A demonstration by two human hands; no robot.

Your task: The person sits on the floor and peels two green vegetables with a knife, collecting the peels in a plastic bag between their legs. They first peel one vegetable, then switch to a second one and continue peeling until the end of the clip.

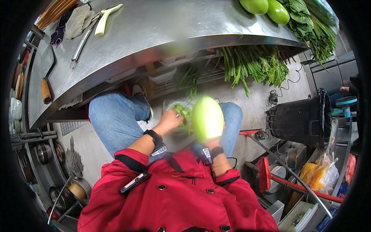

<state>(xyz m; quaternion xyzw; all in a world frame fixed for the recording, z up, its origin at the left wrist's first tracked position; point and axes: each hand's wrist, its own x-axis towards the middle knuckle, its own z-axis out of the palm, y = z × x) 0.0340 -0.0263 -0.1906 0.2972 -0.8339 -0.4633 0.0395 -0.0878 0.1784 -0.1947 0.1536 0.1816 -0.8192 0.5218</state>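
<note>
My right hand (pixel 214 141) holds a large, smooth, pale green oval gourd or melon (pixel 207 119) from its lower end, between my knees. My left hand (pixel 169 121) is just left of it, fingers curled, over green peelings (pixel 182 109) in a clear plastic bag. A narrow green strip (pixel 187 126) hangs near its fingertips; whether the hand grips anything cannot be told. On the steel worktable (pixel 150 32) ahead lie a pale-handled peeler (pixel 104 21), a metal-handled tool (pixel 81 46), a wooden-handled cleaver (pixel 45 91) and two green gourds or melons (pixel 277 12).
Leafy greens (pixel 317 34) lie at the table's right end, with long green stalks (pixel 240 63) below. At the right stand a black lined bin (pixel 298 121), a red brush (pixel 263 174) and loaded shelving. A co-worker's hand (pixel 345 89) shows beyond. Pans (pixel 43 153) fill a left rack.
</note>
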